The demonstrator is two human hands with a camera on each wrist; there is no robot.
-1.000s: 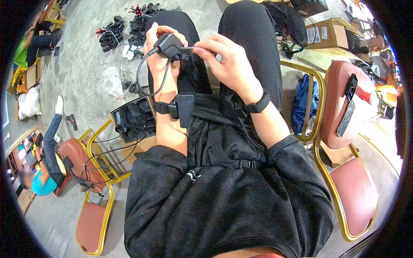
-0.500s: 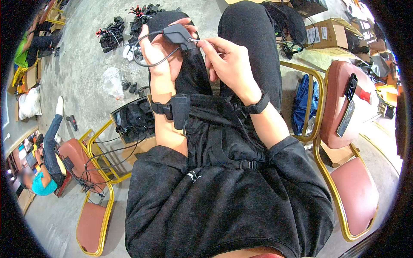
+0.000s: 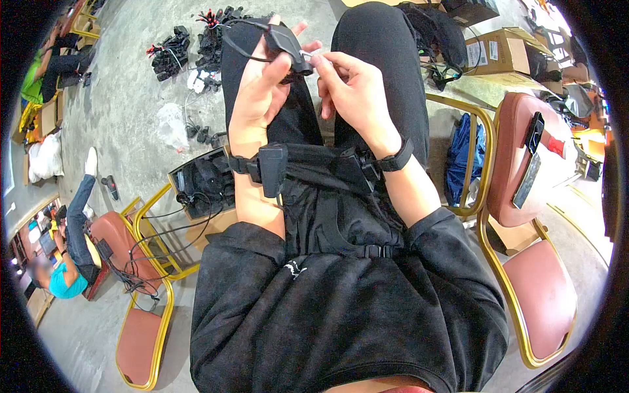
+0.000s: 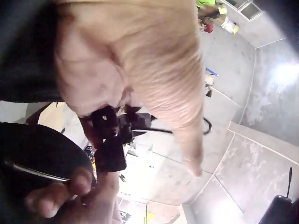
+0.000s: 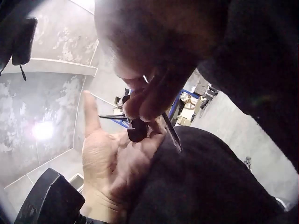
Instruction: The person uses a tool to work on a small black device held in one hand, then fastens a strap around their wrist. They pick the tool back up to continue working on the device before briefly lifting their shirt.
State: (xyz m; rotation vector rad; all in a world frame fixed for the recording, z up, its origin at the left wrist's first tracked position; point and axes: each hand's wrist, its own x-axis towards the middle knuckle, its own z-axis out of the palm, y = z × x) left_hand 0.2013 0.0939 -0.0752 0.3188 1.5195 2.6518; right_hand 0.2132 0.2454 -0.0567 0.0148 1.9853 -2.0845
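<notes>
My left hand (image 3: 255, 98) holds a small black plastic device (image 3: 285, 43) over the left knee, thumb in front and fingers behind. A dark cable (image 3: 237, 47) loops from its far end. My right hand (image 3: 362, 93) pinches a thin metal tool (image 3: 307, 55) between thumb and index finger, its end at the device's right side. In the right wrist view the tool's shiny shaft (image 5: 173, 132) sticks out past the fingers. The left wrist view shows the device's dark underside (image 4: 112, 154), close to the right fingertips. Its tip is hidden at the device.
Black parts with red bits (image 3: 171, 52) lie on the concrete floor beyond the left knee. A box of black gear (image 3: 204, 183) stands at left beside a gold-framed chair (image 3: 137, 340). At right is another chair (image 3: 534, 288). Someone in a turquoise shirt (image 3: 67, 278) sits far left.
The left hand has turned the device, which now tilts down to the right and sits further right. The right hand has followed slightly rightward, with the metal tool still at the device's side.
</notes>
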